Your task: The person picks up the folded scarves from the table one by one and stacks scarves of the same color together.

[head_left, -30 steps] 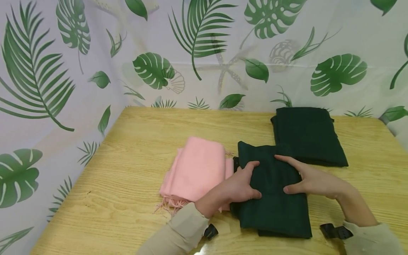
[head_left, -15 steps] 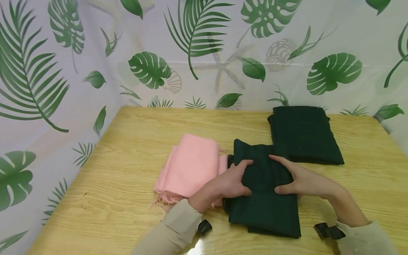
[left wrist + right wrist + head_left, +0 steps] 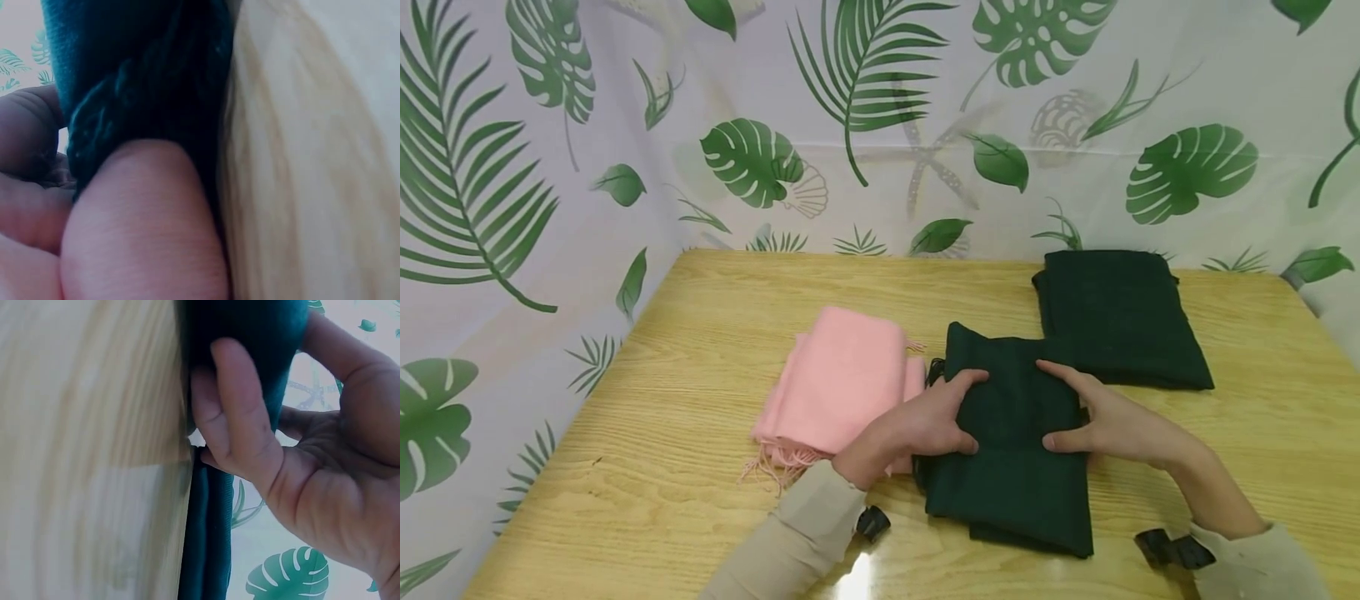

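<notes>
A folded dark green scarf (image 3: 1011, 483) with a dark fringe at its left edge lies on the table in the head view, between both hands. My left hand (image 3: 928, 421) grips its left side, thumb on top; in the left wrist view a finger (image 3: 147, 219) presses against the scarf's fringed edge (image 3: 119, 94). From the other side my right hand (image 3: 1116, 421) holds it, thumb on top, with fingers (image 3: 240, 394) at the side and lower edge in the right wrist view. A folded pink scarf (image 3: 846, 375) with fringe lies left of it, partly behind my left wrist.
Another folded dark green cloth (image 3: 1123, 321) lies at the back right, close behind the held scarf. The wooden table (image 3: 647, 433) extends to the left. A leaf-patterned backdrop (image 3: 865, 208) stands along the back and left edges.
Both hands and the green scarf between them have shifted slightly left. The pink scarf has also slid a little left and away. The green cloth at the back stays put.
</notes>
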The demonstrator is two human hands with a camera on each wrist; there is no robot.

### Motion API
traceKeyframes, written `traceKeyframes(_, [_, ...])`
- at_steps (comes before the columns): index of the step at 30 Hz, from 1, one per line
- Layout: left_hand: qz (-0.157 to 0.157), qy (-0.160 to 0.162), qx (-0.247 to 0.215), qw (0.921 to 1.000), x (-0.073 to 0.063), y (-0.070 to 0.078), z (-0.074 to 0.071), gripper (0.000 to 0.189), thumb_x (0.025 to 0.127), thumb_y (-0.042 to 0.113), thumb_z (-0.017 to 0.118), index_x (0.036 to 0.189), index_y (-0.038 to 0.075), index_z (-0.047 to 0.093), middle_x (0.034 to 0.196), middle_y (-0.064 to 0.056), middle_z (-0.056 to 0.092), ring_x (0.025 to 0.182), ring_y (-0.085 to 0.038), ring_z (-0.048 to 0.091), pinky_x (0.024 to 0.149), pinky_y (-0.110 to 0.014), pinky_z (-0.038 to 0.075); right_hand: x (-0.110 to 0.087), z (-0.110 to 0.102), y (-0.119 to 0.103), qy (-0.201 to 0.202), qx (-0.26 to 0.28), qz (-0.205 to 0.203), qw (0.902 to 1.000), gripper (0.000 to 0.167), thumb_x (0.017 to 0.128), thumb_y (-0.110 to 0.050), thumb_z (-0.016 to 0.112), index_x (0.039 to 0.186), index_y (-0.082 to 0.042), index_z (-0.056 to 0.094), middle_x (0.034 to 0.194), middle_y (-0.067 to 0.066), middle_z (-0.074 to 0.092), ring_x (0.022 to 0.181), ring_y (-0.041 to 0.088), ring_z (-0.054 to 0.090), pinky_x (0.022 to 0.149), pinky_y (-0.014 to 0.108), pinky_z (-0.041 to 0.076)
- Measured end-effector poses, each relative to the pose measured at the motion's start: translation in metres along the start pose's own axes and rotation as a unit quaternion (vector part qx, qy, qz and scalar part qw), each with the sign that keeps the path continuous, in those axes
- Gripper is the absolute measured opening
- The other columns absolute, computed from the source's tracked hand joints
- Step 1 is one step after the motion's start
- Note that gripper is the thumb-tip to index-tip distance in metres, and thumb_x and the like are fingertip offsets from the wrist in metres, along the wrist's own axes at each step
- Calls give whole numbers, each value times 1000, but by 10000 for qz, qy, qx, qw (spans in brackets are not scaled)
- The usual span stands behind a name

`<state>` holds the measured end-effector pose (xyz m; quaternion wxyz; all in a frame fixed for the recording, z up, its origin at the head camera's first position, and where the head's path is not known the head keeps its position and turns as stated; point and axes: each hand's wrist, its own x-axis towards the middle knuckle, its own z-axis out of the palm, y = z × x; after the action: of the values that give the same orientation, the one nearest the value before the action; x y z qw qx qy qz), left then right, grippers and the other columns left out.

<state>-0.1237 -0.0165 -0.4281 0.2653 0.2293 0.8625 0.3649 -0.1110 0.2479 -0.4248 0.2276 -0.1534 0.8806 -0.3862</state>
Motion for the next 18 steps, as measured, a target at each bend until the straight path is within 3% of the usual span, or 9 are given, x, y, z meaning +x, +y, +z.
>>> traceKeyframes(2, [-80,-1,-10,10000,0,1,1,91,87,9,76,158,20,21,154,-16,36,137,-28,41,101,-35,44,0,0,1,-11,61,-17,10000,101,85,-34,79,159,-11,14,154,31,17,133,47,29,98,56,40])
traceKeyframes(5, [-239,-7,60,9997,0,3,3,97,87,11,76,160,19,13,159,-20,26,141,-29,37,105,-37,42,-1,0,2,-90,239,-27,9997,103,86,-31,79,160,-12,11,154,32,15,130,44,34,94,47,46])
traceKeyframes(8, [-354,-43,332,9988,-2,5,5,99,88,14,76,161,17,9,161,-23,20,142,-31,36,107,-37,41,-1,-1,4,-267,603,-7,9978,103,87,-26,78,161,-14,7,154,32,14,101,40,59,75,38,55])
traceKeyframes(10, [-365,-67,646,9972,-4,6,6,98,89,17,76,161,15,9,160,-25,19,142,-31,37,106,-35,41,-1,-2,5,-389,768,16,9963,103,88,-23,77,161,-15,5,149,33,23,76,35,65,64,36,55])
traceKeyframes(12, [-323,-77,912,9953,-6,7,6,97,90,18,75,161,12,9,159,-26,19,139,-31,41,105,-34,43,-1,-3,5,-520,798,62,9954,103,89,-22,76,161,-16,2,131,34,45,56,32,63,58,38,54])
traceKeyframes(14, [-275,-76,1120,9933,-8,8,6,95,90,19,74,160,10,10,159,-28,19,137,-31,44,103,-33,44,-1,-4,4,-608,663,89,9959,103,90,-23,75,161,-14,1,101,27,60,56,30,64,57,38,54])
traceKeyframes(16, [-249,-56,1271,9916,-9,9,7,94,91,20,74,160,9,11,158,-29,19,133,-31,48,102,-32,45,-2,-6,3,-711,505,137,9961,103,90,-24,74,161,-13,0,75,16,61,57,30,64,57,38,55])
traceKeyframes(18, [-251,-5,1447,9891,-10,10,7,94,91,22,74,160,7,12,158,-29,21,129,-30,52,100,-31,47,-3,-6,1,-787,432,159,9958,104,90,-25,74,161,-12,-1,67,13,61,57,30,64,57,39,55])
